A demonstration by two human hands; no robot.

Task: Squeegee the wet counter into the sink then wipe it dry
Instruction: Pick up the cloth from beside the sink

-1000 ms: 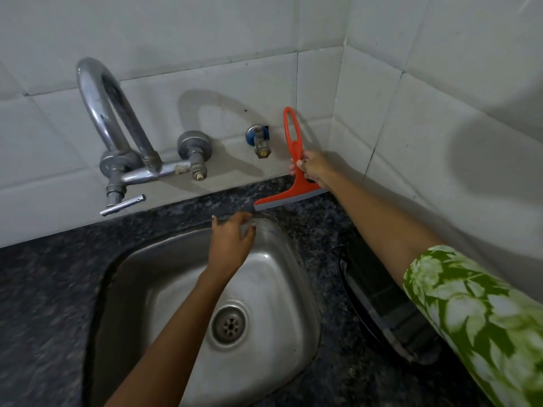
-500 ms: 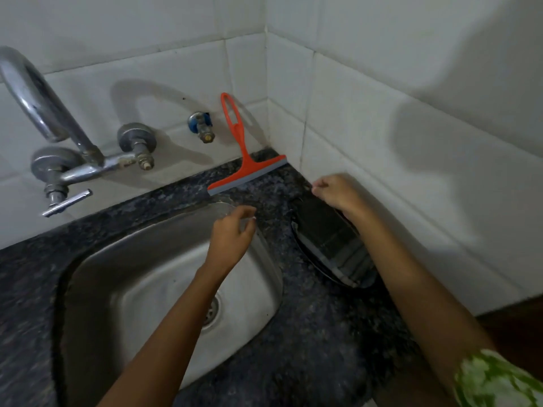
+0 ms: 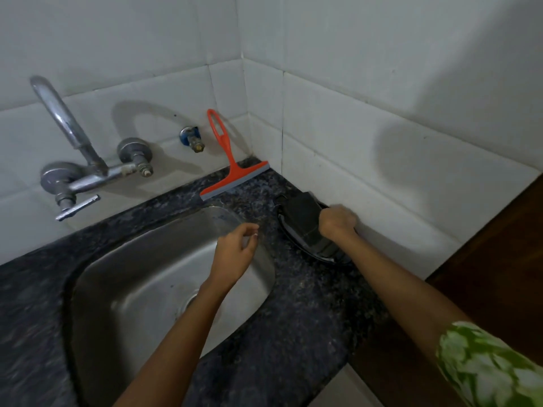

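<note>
The counter is dark speckled stone set in a corner of white tiled wall, with a steel sink beneath a wall tap. The squeegee leans against the tiles behind the sink, blade on the counter, held by neither hand. One second ago the right hand gripped it; now that hand is closed on a dark object by the side wall. The left hand hovers over the sink rim, fingers loosely curled, empty.
</note>
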